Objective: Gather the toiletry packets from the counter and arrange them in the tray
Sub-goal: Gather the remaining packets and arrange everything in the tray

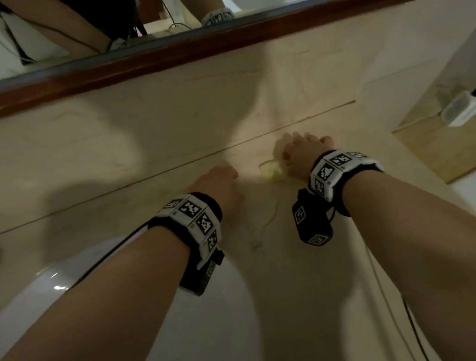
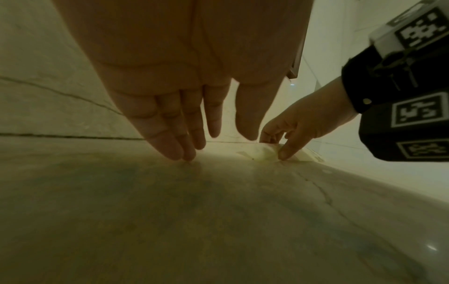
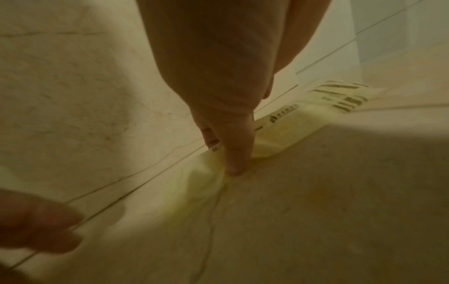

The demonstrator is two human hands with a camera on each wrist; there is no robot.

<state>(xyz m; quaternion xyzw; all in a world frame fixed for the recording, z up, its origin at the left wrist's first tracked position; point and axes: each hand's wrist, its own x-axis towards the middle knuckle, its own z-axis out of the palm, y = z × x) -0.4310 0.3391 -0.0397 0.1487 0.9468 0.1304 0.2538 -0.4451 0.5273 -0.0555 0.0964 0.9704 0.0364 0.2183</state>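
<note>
A pale yellow toiletry packet (image 1: 272,173) (image 2: 263,153) (image 3: 291,130) lies on the beige marble counter (image 1: 272,266), close to the back wall. My right hand (image 1: 285,156) (image 2: 274,148) (image 3: 228,157) pinches its near edge, thumb on one side and fingers on the other, and the film wrinkles under the thumb. My left hand (image 1: 230,176) (image 2: 194,151) is a little to the left of the packet, with straight fingers whose tips touch the bare counter. It holds nothing. No tray is in view.
A white sink basin (image 1: 157,312) sits at the lower left under my left forearm. A wood-framed mirror (image 1: 183,51) runs along the back wall. A white power strip (image 1: 463,108) lies on a lower ledge at the right.
</note>
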